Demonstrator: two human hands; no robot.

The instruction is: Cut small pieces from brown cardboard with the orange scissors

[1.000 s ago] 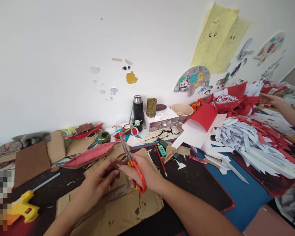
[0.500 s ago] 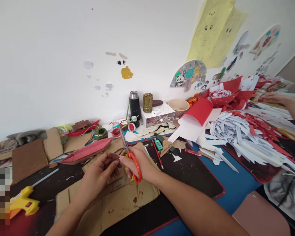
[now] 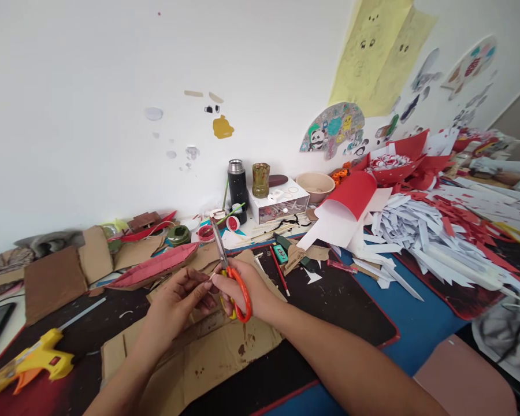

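Observation:
My right hand (image 3: 251, 294) grips orange-handled scissors (image 3: 229, 271), blades closed and pointing up and away. My left hand (image 3: 177, 303) meets it from the left, its fingertips pinching a small thin piece next to the right thumb; the piece is too small to identify. Both hands hover over a stained sheet of cardboard (image 3: 208, 364) lying on the dark mat (image 3: 346, 312).
A yellow glue gun (image 3: 30, 361) lies at lower left. A red paper boat (image 3: 156, 266) and cardboard scraps sit behind the hands. A black flask (image 3: 237, 185), white box (image 3: 279, 202) and bowl (image 3: 315, 186) stand by the wall. Cut white and red paper (image 3: 437, 242) piles at right.
The view shifted slightly; my hands stayed together with the scissors. The other person's hands at the far right have withdrawn from view.

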